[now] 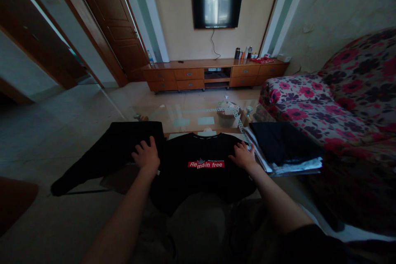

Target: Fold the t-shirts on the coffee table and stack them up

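A black T-shirt [204, 185] with a red "Remain free" print is spread on the glass coffee table [173, 111], its collar towards the far side and its lower edge drooping over the near edge. Fingers spread, my left hand [147, 156] rests at the shirt's left side, next to another black garment [105, 156] that hangs off the table's left end. My right hand [244, 156] lies with fingers apart on the shirt's right side. Just right of it is a stack of folded clothes [284, 144], dark on top with white layers below.
A flower-patterned sofa [309, 88] stands close on the right. Beyond the table are a wastebasket [227, 119] and a low wooden TV cabinet [190, 75] with bottles and cans on it. A television [217, 7] hangs on the wall. A wooden door [114, 20] is at the back left.
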Demonstrator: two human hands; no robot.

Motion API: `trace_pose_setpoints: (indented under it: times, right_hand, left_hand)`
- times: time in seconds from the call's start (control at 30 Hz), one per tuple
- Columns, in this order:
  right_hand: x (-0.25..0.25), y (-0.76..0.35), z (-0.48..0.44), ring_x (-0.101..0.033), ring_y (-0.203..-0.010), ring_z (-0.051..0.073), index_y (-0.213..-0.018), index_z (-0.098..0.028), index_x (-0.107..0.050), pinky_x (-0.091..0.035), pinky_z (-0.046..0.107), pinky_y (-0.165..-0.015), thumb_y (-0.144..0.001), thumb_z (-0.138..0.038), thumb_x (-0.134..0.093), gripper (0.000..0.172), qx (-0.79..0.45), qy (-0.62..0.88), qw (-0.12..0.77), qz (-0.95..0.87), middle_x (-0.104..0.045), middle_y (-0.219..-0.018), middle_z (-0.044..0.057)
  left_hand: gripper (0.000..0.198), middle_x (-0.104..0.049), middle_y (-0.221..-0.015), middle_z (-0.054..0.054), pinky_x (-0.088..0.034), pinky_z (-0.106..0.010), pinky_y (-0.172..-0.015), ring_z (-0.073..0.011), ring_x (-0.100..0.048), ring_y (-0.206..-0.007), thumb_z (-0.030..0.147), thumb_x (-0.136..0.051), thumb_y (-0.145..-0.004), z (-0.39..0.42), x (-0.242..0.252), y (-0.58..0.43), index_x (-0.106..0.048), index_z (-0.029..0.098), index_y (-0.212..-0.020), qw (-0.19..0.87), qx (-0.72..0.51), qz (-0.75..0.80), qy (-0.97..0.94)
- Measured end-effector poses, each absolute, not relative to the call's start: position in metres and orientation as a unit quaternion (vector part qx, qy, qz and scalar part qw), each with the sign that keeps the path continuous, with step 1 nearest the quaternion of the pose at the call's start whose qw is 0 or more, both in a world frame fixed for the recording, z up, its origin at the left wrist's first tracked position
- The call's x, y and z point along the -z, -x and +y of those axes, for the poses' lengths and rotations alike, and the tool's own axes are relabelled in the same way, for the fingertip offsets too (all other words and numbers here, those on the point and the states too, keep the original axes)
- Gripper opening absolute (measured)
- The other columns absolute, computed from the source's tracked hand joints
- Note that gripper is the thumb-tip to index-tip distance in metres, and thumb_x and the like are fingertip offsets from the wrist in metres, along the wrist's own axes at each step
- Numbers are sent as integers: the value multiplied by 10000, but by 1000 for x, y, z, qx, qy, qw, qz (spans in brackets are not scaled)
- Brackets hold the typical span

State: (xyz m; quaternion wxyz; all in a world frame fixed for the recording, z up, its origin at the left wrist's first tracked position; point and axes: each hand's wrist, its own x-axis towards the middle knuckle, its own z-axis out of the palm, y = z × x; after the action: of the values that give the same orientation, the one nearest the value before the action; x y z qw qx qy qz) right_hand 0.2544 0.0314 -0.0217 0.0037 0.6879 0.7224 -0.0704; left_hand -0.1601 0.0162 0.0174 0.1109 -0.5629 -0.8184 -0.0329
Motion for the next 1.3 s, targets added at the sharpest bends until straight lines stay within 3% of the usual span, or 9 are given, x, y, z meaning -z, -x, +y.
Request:
trace_pose_setpoints:
  times: [0.13, 0.23, 0.4, 0.57, 0.77, 0.87, 1.0, 1.1, 1.3]
  right_hand:
    - [23, -253, 39, -321, -1512, 313, -1383, -119, -612, -149, 518, -1256, -976, -301, -582, 447, 57, -664, -49, 744, -456, -1568, 207]
    - [29, -250, 46, -403, -1461, 271, -1492, -99, -516, -287, 372, -1211, -1001, -246, -508, 512, 84, -653, -75, 749, -385, -1618, 198]
    - [39, -246, 51, -358, -1463, 397, -1594, -92, -359, -338, 486, -1155, -1009, -391, -533, 680, 78, -730, -41, 677, -294, -1658, 245]
    - [31, -247, 55, -433, -1384, 397, -1575, -90, -374, -383, 472, -1095, -955, -502, -627, 787, 69, -757, -46, 648, -485, -1504, 254]
    - [16, -277, 58, -457, -1333, 406, -1172, -181, -737, -400, 523, -1041, -929, -508, -664, 414, 47, -757, -11, 651, -617, -1334, 195]
    - [11, -302, 50, -535, -1274, 364, -1116, -182, -743, -435, 453, -1004, -930, -505, -666, 381, 89, -729, -9, 678, -658, -1293, 171]
    - [5, -319, 30, -673, -1093, 244, -1223, -179, -654, -461, 309, -925, -1025, -361, -524, 299, 163, -701, -92, 688, -729, -1144, 118]
    - [-4, -320, 11, -697, -1052, 239, -1264, -196, -598, -467, 296, -887, -1041, -328, -472, 289, 158, -712, -161, 664, -737, -1113, 100]
    - [-81, -335, -27, -695, -863, 236, -1047, -218, -637, -485, 292, -798, -991, -310, -524, 156, 223, -598, -140, 757, -727, -891, 62]
  left_hand:
    - [571, -452, -1587, -147, -286, -450, -1223, -297, -380, -1488, 132, -489, -905, 20, 8, 140, -522, 206, -1470, 73, -13, -693, 718]
    - [524, -445, -1600, -144, -367, -419, -1180, -291, -439, -1449, 282, -440, -994, 32, 24, 130, -491, 194, -1508, 10, 26, -698, 716]
    - [600, -439, -1588, -186, -479, -414, -1063, -312, -536, -1358, 344, -368, -1033, 47, 38, 143, -323, 169, -1606, -29, 56, -740, 670]
    - [548, -514, -1484, -167, -524, -406, -981, -289, -619, -1236, 376, -374, -1034, 56, 33, 150, -400, 219, -1559, -56, 45, -745, 664]
    - [345, -626, -1275, -138, -497, -408, -988, -303, -577, -1229, 374, -483, -983, 55, 19, 161, -690, 228, -1218, -3, 9, -752, 659]
    - [322, -667, -1260, -126, -480, -442, -1011, -333, -547, -1264, 411, -484, -985, 46, 13, 177, -732, 244, -1105, 17, 30, -755, 655]
    - [372, -745, -1170, -87, -504, -341, -964, -258, -665, -1123, 384, -382, -1037, 29, -5, 185, -697, 254, -1187, -66, 123, -764, 630]
    - [404, -750, -1206, -82, -507, -305, -942, -238, -700, -1084, 376, -340, -1056, 9, -29, 182, -663, 241, -1258, -40, 210, -759, 615]
    - [355, -761, -1175, -43, -524, -376, -896, -279, -715, -1015, 418, -431, -1025, -57, -111, 203, -671, 328, -1270, 46, 185, -725, 662]
